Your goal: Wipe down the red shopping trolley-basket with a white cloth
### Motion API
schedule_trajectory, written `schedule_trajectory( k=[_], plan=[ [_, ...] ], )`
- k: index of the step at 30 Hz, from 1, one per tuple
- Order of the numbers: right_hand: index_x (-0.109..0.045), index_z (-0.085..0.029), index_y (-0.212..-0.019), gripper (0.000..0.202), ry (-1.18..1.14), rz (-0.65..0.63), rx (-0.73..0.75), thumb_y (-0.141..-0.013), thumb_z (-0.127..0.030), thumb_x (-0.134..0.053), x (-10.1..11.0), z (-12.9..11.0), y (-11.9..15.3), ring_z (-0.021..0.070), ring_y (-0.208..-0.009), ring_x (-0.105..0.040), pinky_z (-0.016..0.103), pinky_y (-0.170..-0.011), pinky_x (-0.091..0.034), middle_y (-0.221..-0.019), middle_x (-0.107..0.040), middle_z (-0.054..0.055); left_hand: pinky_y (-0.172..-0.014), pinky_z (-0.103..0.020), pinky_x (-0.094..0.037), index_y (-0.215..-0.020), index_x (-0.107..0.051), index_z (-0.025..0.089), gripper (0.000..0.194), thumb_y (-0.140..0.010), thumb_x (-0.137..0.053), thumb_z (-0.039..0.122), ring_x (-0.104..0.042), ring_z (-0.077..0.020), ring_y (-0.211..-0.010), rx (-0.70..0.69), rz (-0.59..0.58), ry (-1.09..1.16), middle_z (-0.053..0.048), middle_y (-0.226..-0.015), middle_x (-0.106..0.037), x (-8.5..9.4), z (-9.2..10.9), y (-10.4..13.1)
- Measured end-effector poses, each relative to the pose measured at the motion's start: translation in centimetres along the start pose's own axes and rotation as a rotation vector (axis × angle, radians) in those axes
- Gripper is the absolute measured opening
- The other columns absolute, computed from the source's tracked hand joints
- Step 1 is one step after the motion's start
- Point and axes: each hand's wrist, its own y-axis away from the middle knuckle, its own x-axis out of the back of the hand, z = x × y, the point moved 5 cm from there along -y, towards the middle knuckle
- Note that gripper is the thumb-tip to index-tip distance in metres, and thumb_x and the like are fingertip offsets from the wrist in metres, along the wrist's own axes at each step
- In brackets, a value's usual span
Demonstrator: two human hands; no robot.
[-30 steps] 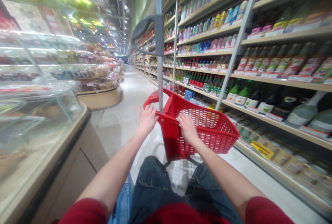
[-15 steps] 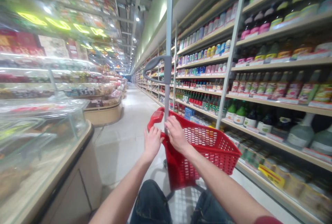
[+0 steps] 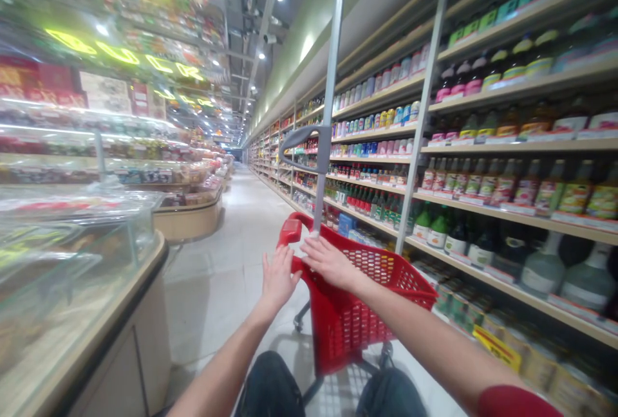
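Note:
A red shopping cart (image 3: 355, 314) with a perforated basket stands in front of me, tilted towards the shelves on the right. My left hand (image 3: 280, 277) rests on the left part of its red handle, the fingers apart and lying over it. On the handle's right part, by the foot of a metal pole (image 3: 333, 63), lies my right hand (image 3: 328, 261), its fingers stretched out flat. A grey loop-shaped grip (image 3: 322, 150) is fixed to the pole above both hands.
Shelves (image 3: 512, 147) of bottles and cans line the right side. A glass-topped counter (image 3: 145, 262) stands close on the left, with a rounded display (image 3: 190, 217) beyond it. The tiled aisle (image 3: 241, 204) runs ahead between them.
Both hands have loosened, their fingers straighter and flatter on the handle. The cart and hands sit slightly lower in the view, and the pole leans more to the right.

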Motion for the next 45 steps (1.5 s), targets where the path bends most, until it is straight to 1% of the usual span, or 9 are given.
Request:
schedule_trajectory(
  k=[3,10,17,23,26,31,36,40,45],
  plan=[
    [-0.059,-0.021,-0.113,0.029,-0.039,-0.049,-0.012,-0.087,-0.016,-0.047,0.4,0.9,-0.3,0.019,-0.131,-0.032,0.046,-0.106,-0.031,-0.13,-0.052,0.006,-0.105,-0.062,-0.017,-0.117,-0.054,0.021,0.041,-0.076,-0.057,0.024,-0.044,-0.0288,-0.122,0.008,-0.051,0.014,-0.012,-0.128,-0.054,0.3,-1.5,-0.5],
    [-0.057,-0.017,-0.117,0.033,0.04,0.11,-0.254,-0.088,-0.011,-0.042,3.2,6.0,-4.8,0.022,-0.135,-0.022,0.05,-0.108,-0.026,-0.135,-0.046,0.01,-0.103,-0.064,-0.017,-0.116,-0.054,0.022,0.039,-0.076,-0.056,0.021,-0.046,-0.0282,-0.121,0.041,-0.04,0.006,-0.011,-0.127,-0.055,0.5,-1.5,-0.8],
    [-0.054,-0.018,-0.12,0.035,-0.103,0.04,-0.168,-0.088,-0.012,-0.043,-2.9,-1.7,3.1,0.0214,-0.133,-0.028,0.048,-0.103,-0.037,-0.13,-0.051,0.01,-0.104,-0.063,-0.015,-0.116,-0.054,0.023,0.038,-0.078,-0.055,0.022,-0.045,-0.0263,-0.122,0.039,-0.028,0.029,-0.011,-0.127,-0.055,0.8,-1.6,-0.3],
    [-0.037,-0.016,-0.136,0.057,-0.162,0.186,-0.647,-0.081,0.0,-0.031,-6.6,-2.9,11.5,0.0233,-0.134,-0.024,0.053,-0.102,-0.037,-0.135,-0.044,0.015,-0.104,-0.061,-0.02,-0.117,-0.053,0.023,0.038,-0.078,-0.055,0.022,-0.043,-0.026,-0.124,0.079,-0.047,0.023,-0.01,-0.129,-0.053,0.5,-1.2,-0.1],
    [-0.033,-0.017,-0.138,0.059,-0.193,0.232,-0.724,-0.081,0.0,-0.031,-6.4,-2.9,10.9,0.0232,-0.134,-0.023,0.054,-0.103,-0.034,-0.138,-0.04,0.015,-0.103,-0.059,-0.023,-0.119,-0.052,0.023,0.04,-0.079,-0.055,0.023,-0.041,-0.0263,-0.125,0.106,-0.031,0.013,-0.011,-0.13,-0.052,0.0,-0.5,0.1],
    [-0.041,-0.017,-0.133,0.05,-0.176,0.183,-0.553,-0.085,-0.005,-0.035,-6.5,-5.3,7.3,0.0215,-0.136,-0.019,0.053,-0.105,-0.03,-0.139,-0.039,0.014,-0.104,-0.058,-0.021,-0.123,-0.049,0.022,0.042,-0.081,-0.053,0.025,-0.039,-0.0269,-0.126,0.085,-0.019,0.015,-0.014,-0.131,-0.05,-1.0,1.1,0.3],
    [-0.05,-0.017,-0.125,0.045,-0.13,-0.009,-0.499,-0.085,-0.003,-0.036,-8.8,-9.0,12.9,0.0214,-0.131,-0.032,0.049,-0.097,-0.042,-0.129,-0.051,0.014,-0.105,-0.058,-0.018,-0.125,-0.047,0.022,0.044,-0.081,-0.051,0.025,-0.038,-0.0268,-0.127,0.036,-0.036,0.007,-0.012,-0.133,-0.049,-1.3,1.9,0.3],
    [-0.051,-0.018,-0.124,0.044,-0.175,0.012,-0.521,-0.085,-0.004,-0.036,-7.2,-8.7,14.2,0.02,-0.131,-0.031,0.046,-0.098,-0.043,-0.128,-0.052,0.013,-0.104,-0.055,-0.021,-0.125,-0.047,0.021,0.045,-0.081,-0.051,0.025,-0.037,-0.0271,-0.127,0.032,-0.029,-0.003,-0.012,-0.133,-0.048,-1.2,2.1,0.4],
    [-0.045,-0.016,-0.13,0.048,-0.186,0.238,-0.631,-0.084,-0.005,-0.037,-3.0,-3.6,7.7,0.0214,-0.137,-0.014,0.053,-0.108,-0.025,-0.14,-0.039,0.013,-0.101,-0.051,-0.027,-0.124,-0.047,0.021,0.045,-0.08,-0.052,0.026,-0.037,-0.0272,-0.127,0.06,-0.023,-0.005,-0.012,-0.132,-0.049,-0.9,2.4,0.6]
  ],
)
